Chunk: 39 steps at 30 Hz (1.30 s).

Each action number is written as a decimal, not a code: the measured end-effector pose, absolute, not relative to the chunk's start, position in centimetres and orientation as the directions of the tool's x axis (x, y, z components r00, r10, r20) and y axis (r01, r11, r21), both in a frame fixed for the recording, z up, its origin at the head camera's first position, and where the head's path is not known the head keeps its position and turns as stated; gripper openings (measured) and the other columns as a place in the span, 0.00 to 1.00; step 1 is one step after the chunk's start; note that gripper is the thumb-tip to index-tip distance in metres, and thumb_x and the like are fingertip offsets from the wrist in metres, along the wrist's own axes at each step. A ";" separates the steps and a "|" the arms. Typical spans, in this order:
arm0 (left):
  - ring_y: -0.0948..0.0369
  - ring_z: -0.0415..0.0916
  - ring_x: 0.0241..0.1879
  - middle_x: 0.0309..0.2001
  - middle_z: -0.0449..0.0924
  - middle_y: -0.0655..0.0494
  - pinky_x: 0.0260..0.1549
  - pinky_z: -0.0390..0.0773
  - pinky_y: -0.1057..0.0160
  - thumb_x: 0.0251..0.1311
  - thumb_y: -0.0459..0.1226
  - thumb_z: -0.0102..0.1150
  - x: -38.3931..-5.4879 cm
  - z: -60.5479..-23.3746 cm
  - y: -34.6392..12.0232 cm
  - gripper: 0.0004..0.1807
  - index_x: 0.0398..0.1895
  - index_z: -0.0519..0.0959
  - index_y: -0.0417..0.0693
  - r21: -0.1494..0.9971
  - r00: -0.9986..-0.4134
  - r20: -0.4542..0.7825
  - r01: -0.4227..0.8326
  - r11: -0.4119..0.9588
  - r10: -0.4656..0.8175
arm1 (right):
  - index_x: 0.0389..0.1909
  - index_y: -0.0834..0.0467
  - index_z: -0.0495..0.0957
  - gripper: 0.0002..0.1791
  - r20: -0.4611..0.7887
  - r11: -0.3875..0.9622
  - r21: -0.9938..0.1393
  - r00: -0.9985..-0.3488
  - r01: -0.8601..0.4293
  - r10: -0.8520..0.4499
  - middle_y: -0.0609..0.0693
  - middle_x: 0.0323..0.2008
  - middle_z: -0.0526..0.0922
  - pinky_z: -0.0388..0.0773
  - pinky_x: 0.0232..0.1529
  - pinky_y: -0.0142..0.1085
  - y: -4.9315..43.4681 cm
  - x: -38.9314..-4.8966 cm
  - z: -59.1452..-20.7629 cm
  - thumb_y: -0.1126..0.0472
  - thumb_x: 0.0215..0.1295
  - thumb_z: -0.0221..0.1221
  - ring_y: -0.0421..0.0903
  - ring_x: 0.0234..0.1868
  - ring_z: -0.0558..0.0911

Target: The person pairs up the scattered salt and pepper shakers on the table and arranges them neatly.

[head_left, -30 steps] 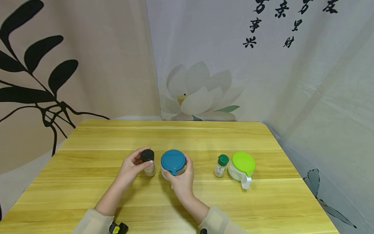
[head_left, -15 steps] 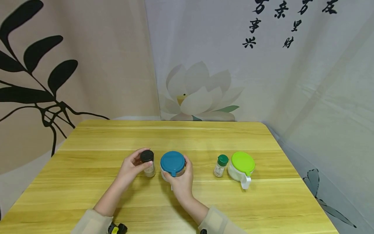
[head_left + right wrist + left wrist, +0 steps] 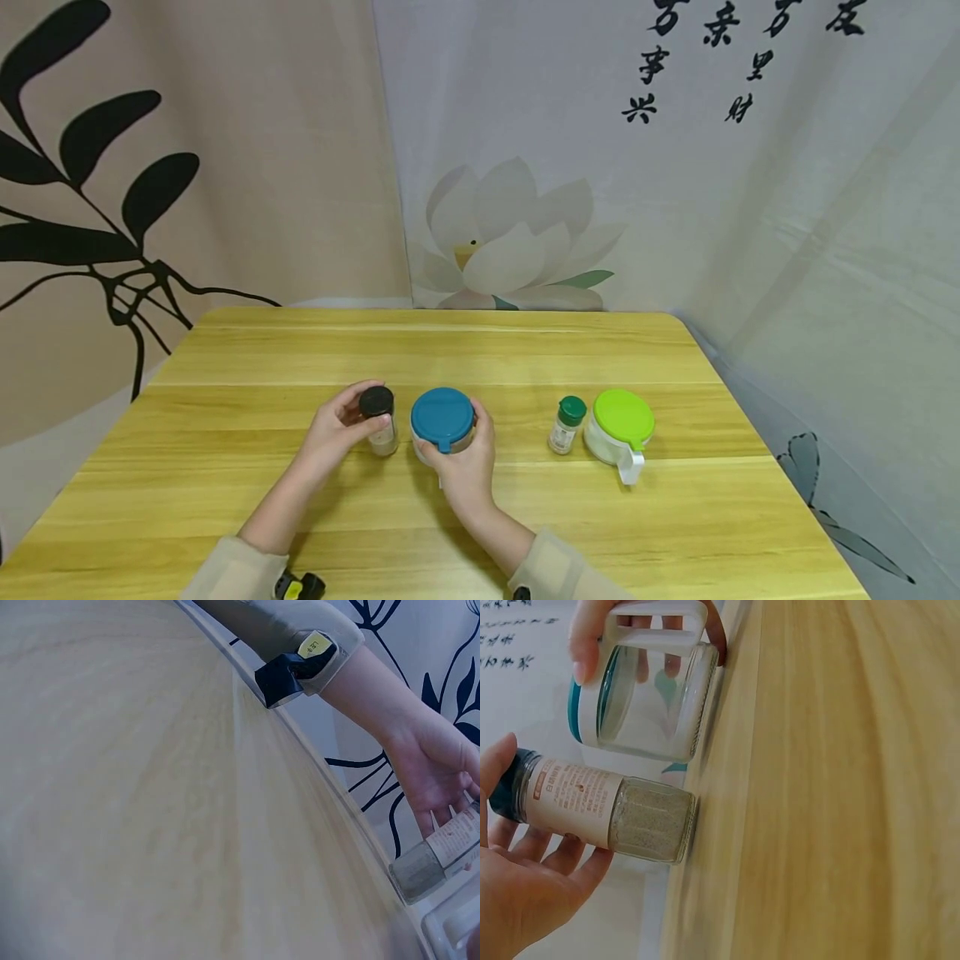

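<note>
My left hand [image 3: 337,427] grips a small glass spice jar [image 3: 649,821] with a black lid, a pale label and grey-brown powder inside. Thumb and fingers wrap its upper part, and its base is right at the tabletop. Just to the right, my right hand [image 3: 468,475] holds a clear glass seasoning pot [image 3: 442,417] with a blue flip lid. In the left wrist view the pot's white handle [image 3: 694,611] shows, with fingers around it. A narrow gap separates the two containers. In the right wrist view the spice jar [image 3: 420,874] shows low at the right edge.
To the right stand a small spice bottle [image 3: 562,435] with a green cap and a pot [image 3: 622,417] with a lime-green lid and white handle. All are on a wooden table [image 3: 480,350]. Printed curtains [image 3: 300,150] hang behind its far edge.
The blue-lidded pot sits very slightly nearer the person than a second ago. Both hands keep their hold, and the left hand shows almost no movement.
</note>
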<state>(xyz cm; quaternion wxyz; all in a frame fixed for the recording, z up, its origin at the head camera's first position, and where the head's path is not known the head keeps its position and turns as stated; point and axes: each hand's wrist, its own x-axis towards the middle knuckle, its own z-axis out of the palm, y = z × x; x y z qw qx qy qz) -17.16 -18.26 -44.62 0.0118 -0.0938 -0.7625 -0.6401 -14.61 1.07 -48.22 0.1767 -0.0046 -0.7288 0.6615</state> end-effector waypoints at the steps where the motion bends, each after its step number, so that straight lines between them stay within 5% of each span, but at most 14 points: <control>1: 0.59 0.74 0.50 0.55 0.75 0.43 0.47 0.74 0.66 0.57 0.36 0.67 -17.2 -44.7 -18.3 0.31 0.64 0.69 0.40 0.974 -0.982 0.139 0.159 0.163 0.130 | 0.66 0.63 0.61 0.48 0.250 0.125 -0.966 -0.938 -0.226 0.241 0.56 0.60 0.69 0.58 0.60 0.60 1.1 -14.6 -48.2 0.60 0.44 0.76 0.56 0.61 0.67; 15: 0.58 0.73 0.50 0.55 0.75 0.44 0.46 0.74 0.66 0.58 0.37 0.67 -17.1 -44.8 -18.6 0.31 0.64 0.69 0.41 0.973 -0.980 0.136 0.159 0.166 0.145 | 0.64 0.69 0.61 0.46 0.230 0.121 -0.971 -0.942 -0.205 0.244 0.63 0.58 0.69 0.58 0.59 0.61 0.7 -13.6 -45.9 0.70 0.43 0.73 0.61 0.59 0.68; 23: 0.59 0.74 0.50 0.53 0.76 0.44 0.46 0.74 0.66 0.58 0.36 0.67 -17.1 -44.8 -18.6 0.31 0.63 0.69 0.38 0.970 -0.977 0.151 0.176 0.170 0.149 | 0.66 0.62 0.60 0.49 0.242 0.140 -0.967 -0.940 -0.213 0.239 0.56 0.60 0.68 0.58 0.58 0.61 0.7 -14.7 -48.3 0.60 0.42 0.76 0.57 0.60 0.67; 39: 0.60 0.74 0.49 0.53 0.76 0.43 0.47 0.73 0.67 0.58 0.36 0.67 -17.0 -44.7 -18.6 0.29 0.63 0.70 0.42 0.973 -0.980 0.136 0.159 0.168 0.142 | 0.65 0.62 0.61 0.48 0.250 0.151 -0.964 -0.938 -0.219 0.238 0.55 0.58 0.69 0.62 0.58 0.58 0.6 -14.7 -48.4 0.60 0.43 0.76 0.56 0.58 0.69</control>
